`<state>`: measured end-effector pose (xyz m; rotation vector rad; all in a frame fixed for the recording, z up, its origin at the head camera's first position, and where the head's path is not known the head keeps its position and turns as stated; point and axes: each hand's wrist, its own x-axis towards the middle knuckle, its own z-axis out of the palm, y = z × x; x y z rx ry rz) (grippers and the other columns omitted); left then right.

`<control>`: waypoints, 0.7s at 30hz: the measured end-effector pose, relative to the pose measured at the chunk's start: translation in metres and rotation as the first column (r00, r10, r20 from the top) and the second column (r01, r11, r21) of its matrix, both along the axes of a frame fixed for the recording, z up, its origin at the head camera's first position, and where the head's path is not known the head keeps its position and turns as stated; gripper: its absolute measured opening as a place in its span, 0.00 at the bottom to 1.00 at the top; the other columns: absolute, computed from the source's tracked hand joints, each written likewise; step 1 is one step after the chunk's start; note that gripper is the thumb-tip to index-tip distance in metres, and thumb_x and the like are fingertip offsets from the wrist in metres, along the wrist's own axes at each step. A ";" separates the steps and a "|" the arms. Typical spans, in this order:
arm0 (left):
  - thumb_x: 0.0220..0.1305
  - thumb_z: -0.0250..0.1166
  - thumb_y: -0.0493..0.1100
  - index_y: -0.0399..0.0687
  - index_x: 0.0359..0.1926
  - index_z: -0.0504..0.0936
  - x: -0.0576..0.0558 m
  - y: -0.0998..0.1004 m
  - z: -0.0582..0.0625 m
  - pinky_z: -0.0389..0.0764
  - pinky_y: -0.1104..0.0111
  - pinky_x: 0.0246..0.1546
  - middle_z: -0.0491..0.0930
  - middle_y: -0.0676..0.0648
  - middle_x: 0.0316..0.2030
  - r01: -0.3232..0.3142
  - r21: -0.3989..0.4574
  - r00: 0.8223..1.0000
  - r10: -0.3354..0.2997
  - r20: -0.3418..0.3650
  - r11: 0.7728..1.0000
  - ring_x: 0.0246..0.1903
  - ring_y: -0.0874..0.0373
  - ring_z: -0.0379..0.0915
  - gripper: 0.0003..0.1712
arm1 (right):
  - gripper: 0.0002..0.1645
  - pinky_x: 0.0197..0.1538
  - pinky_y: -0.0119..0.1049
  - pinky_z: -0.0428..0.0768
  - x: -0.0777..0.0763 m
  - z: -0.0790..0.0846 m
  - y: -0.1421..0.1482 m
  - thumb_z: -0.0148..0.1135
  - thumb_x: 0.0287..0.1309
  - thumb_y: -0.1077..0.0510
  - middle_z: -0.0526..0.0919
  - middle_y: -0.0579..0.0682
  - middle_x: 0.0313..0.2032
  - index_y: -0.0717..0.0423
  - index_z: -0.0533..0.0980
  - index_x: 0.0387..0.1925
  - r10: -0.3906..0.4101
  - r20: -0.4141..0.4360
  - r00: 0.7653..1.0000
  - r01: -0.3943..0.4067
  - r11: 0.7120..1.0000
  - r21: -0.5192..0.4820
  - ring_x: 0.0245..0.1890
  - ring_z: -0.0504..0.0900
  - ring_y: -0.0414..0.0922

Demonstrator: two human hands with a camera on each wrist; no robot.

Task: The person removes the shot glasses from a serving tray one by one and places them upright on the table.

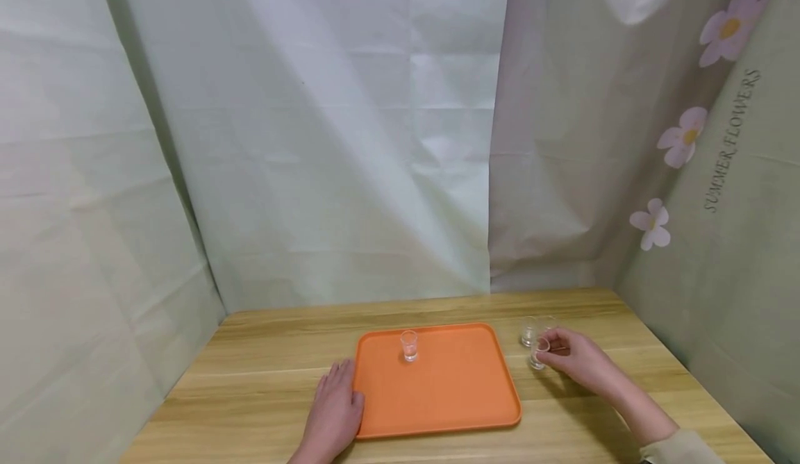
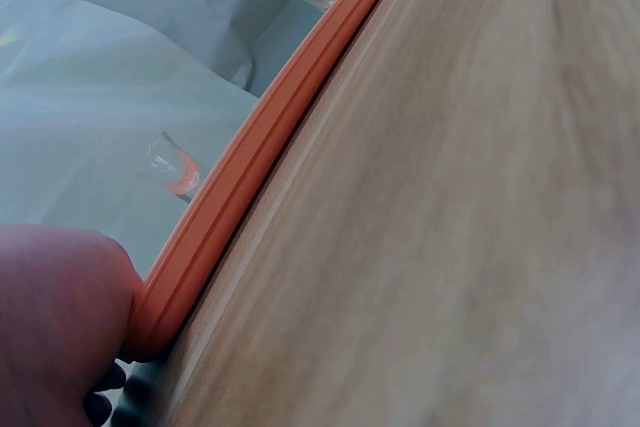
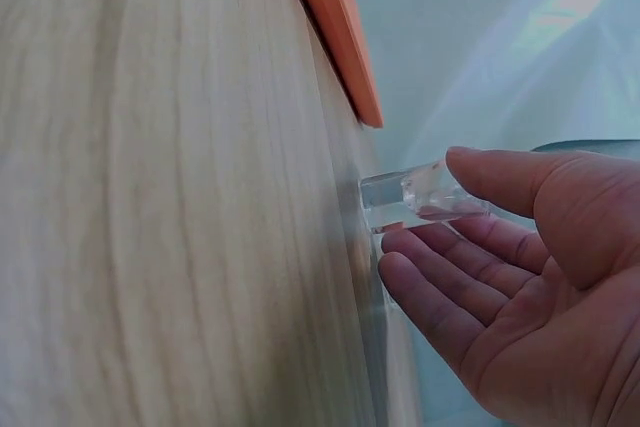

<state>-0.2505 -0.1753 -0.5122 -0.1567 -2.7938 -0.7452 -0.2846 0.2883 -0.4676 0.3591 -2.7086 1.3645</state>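
Observation:
An orange tray (image 1: 437,387) lies on the table, with one clear shot glass (image 1: 409,346) upright near its back edge. My left hand (image 1: 333,408) rests at the tray's left edge, fingers extended; in the left wrist view the thumb (image 2: 60,317) touches the tray's rim (image 2: 250,147). Right of the tray, my right hand (image 1: 575,358) pinches another clear shot glass (image 1: 537,355) between thumb and fingers. The right wrist view shows this glass (image 3: 420,194) upright, its base right at the tabletop. Just behind it stand more shot glasses (image 1: 528,332), partly hidden by the hand.
The wooden table (image 1: 262,374) has pale cloth hanging behind it and at both sides. The right-hand cloth (image 1: 737,255) carries printed flowers and lettering. Bare tabletop shows left of the tray and in front of the right arm.

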 end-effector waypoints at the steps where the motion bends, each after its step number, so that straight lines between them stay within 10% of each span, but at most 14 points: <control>1: 0.72 0.60 0.35 0.23 0.76 0.70 0.000 0.000 0.000 0.58 0.34 0.80 0.71 0.24 0.74 -0.001 0.002 1.000 0.001 0.003 1.000 0.78 0.26 0.61 0.35 | 0.15 0.51 0.34 0.87 0.000 0.000 0.000 0.76 0.69 0.59 0.89 0.52 0.46 0.64 0.82 0.50 0.001 0.002 1.000 -0.001 1.000 -0.002 0.49 0.90 0.50; 21: 0.71 0.61 0.34 0.24 0.76 0.70 -0.001 0.000 -0.003 0.58 0.34 0.80 0.72 0.24 0.74 0.004 -0.003 1.000 -0.004 -0.016 1.000 0.78 0.26 0.61 0.35 | 0.37 0.65 0.59 0.85 0.011 0.028 -0.012 0.75 0.72 0.48 0.84 0.66 0.64 0.67 0.76 0.71 -0.049 -0.065 0.997 0.054 0.995 0.079 0.64 0.85 0.65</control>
